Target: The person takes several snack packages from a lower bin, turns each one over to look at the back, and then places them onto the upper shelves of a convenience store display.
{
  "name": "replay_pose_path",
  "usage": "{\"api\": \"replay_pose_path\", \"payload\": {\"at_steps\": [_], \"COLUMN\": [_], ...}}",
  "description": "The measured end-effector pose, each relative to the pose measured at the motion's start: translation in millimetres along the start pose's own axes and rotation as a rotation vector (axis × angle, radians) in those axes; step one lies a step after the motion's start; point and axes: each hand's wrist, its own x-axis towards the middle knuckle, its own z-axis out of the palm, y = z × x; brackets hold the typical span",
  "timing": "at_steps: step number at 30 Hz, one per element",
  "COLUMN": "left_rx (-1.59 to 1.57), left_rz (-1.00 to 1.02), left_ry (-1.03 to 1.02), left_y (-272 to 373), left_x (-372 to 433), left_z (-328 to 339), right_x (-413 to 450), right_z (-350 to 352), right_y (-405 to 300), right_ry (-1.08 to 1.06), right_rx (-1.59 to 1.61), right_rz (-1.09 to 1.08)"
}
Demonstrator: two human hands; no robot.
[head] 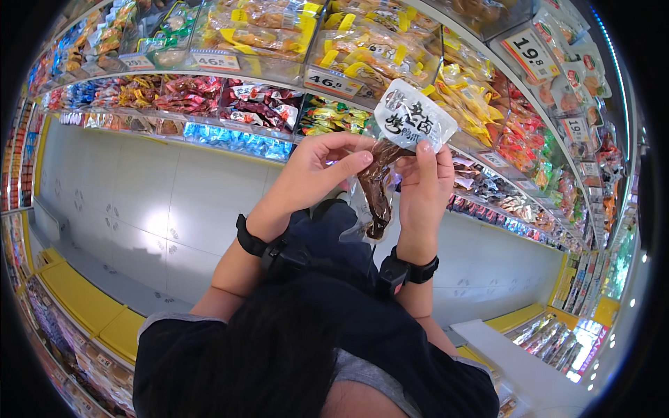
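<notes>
Between my two hands is a clear vacuum-sealed packet of dark braised meat [379, 193], shaped like a drumstick or poultry leg. Its white printed header [415, 115] bears writing and tilts up to the right. My left hand [326, 170] pinches the packet's left side with thumb and fingers. On the other side my right hand [427, 183] grips the header's lower right corner, its thumb on the front. The packet's lower end hangs free above my dark clothing. Behind the header sit yellow-trimmed bags of packed meat [373, 49] in a clear shelf bin.
Tiered shelves of snack bins curve around the front and right, edged with price tags [333, 82]. Lower bins hold small red packets [261, 107] and green packets [334, 116]. A tiled floor [141, 198] lies below. Yellow-topped shelving [86, 295] stands behind left, a white counter [517, 360] behind right.
</notes>
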Motion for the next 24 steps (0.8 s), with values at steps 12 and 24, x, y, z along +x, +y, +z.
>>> {"api": "replay_pose_path", "payload": {"at_steps": [12,24], "left_rx": [-0.021,-0.059], "left_rz": [-0.034,-0.152], "left_ry": [0.030,-0.311], "left_y": [15,-15], "left_x": [-21,31], "left_z": [-22,40], "right_x": [14,-3], "right_z": [33,-46], "right_y": [13,-7], "right_ry": [-0.101,0.179], "right_rx": [-0.087,-0.160], "right_rz": [0.012,-0.061]}}
